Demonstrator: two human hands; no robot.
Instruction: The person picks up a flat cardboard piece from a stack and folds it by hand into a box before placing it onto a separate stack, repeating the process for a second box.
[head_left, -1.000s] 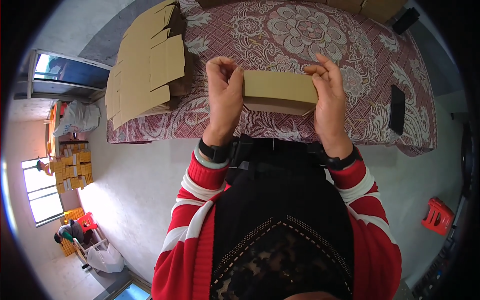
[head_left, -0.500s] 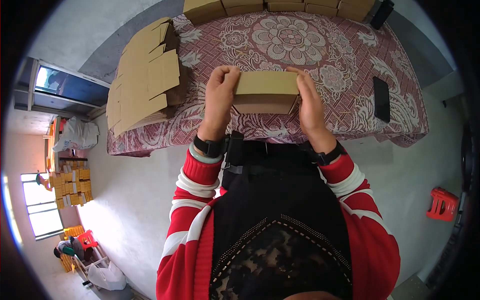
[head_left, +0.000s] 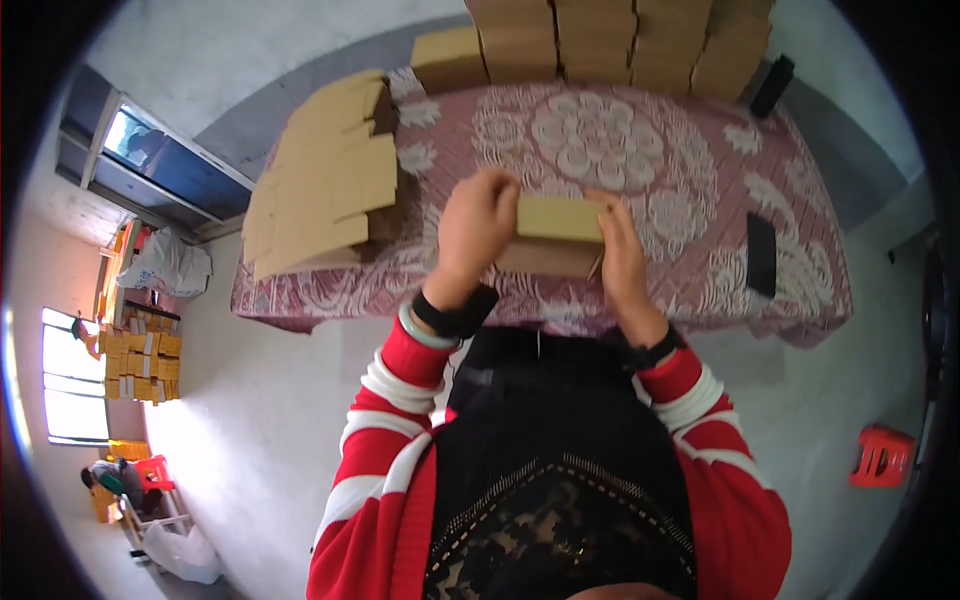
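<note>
A small brown cardboard box (head_left: 558, 220) rests on or just above the near part of the patterned tablecloth. Its lid panel faces up and its near side shows below. My left hand (head_left: 474, 228), slightly smeared, curls its fingers over the left end and covers that corner. At the other end, my right hand (head_left: 626, 262) presses along the side, with fingertips at the top right corner. To the left lies a pile of flattened cardboard blanks (head_left: 320, 185), apart from both hands.
Folded boxes (head_left: 597, 42) stand in a row along the table's far edge. A black phone (head_left: 761, 255) lies at the right, and a black upright object (head_left: 772, 87) stands far right. A red stool (head_left: 882, 456) is on the floor. Another person (head_left: 118, 478) sits at lower left.
The view has tilted upward, showing more of the boxes at the back. My left hand has turned and moved further over the box's left end. My right hand stays at its right end.
</note>
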